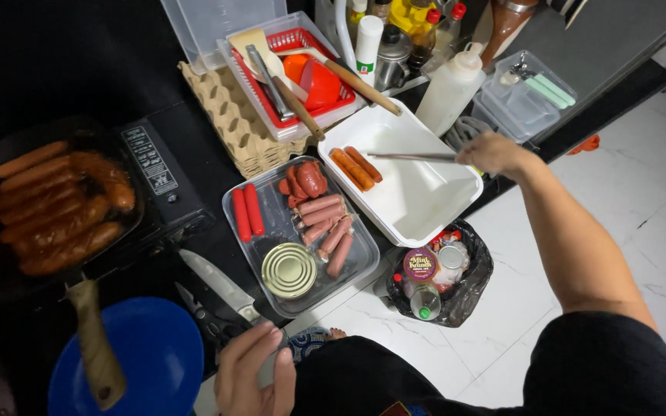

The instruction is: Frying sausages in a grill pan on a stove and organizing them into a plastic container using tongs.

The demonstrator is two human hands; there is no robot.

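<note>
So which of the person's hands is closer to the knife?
Left. The left hand is at the handle end of the knife, seemingly touching it. The right hand holds tongs over the white tray, far off.

The person wears a black short-sleeved shirt; both forearms are bare.

Packaging-wise there's a round silver tin can (289, 270) lying in the clear plastic tray, plus a brown cardboard egg carton (234, 119) tucked under the red basket. The black stove has a white rectangular label (149, 160) on top, and the black bin bag holds a round purple-lidded tub (421, 265) and a green-capped clear bottle (425, 301). Up back stand 1 white squeeze bottle (449, 91) and a white tube with a green and red label (367, 41).
</note>
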